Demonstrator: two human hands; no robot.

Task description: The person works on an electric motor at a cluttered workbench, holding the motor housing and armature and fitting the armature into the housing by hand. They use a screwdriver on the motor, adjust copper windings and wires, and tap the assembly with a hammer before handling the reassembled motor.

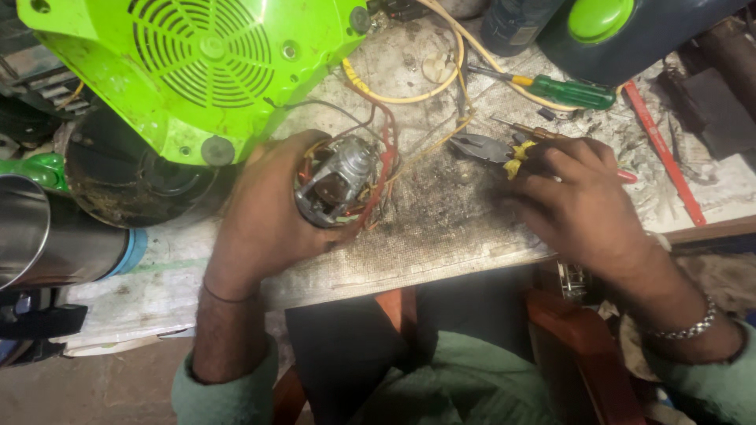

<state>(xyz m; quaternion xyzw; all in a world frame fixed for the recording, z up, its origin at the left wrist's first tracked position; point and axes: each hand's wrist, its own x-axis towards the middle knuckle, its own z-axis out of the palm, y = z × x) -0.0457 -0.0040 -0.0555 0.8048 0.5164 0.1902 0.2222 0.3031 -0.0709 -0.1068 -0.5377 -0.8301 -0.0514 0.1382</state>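
The little motor point(337, 182) sits near the front edge of the table point(441, 228), a round metal thing with red and yellow wires point(386, 161) coming out of it. The person's left hand point(264, 216) is wrapped around its side, fingers curled tight, and I think that is to keep it from rolling while the wires hang loose.

Just to the right lie the pliers point(492, 148), dark jaws pointing at the motor. The right hand point(575, 193) rests on their handles, fingers bent down over them. I cannot tell if it has closed on them or only lies on top.

Behind the motor stands a big bright green cover point(197, 63) with round air slots. A green screwdriver point(563, 90) lies farther back on the right, and a long red stick point(665, 157) lies beside it. A shiny steel tube point(47, 232) pokes in from the left.
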